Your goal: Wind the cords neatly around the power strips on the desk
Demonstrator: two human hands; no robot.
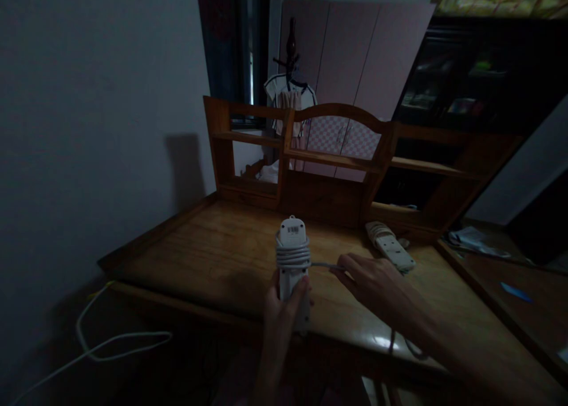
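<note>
A white power strip stands nearly upright over the front part of the wooden desk, its labelled back turned towards me. My left hand is closed round its lower half. Several turns of grey-white cord wrap its upper half. From those turns the cord runs taut to the right, where my right hand pinches it between thumb and fingers. More of the cord hangs beneath my right forearm near the desk's front edge. A second white power strip, also wound with cord, lies on the desk beyond my right hand.
The wooden desk has a shelf unit along its back. A loose white cable hangs at the lower left beside the wall. Papers and a blue item lie on a surface at the right. Pink wardrobe doors stand behind.
</note>
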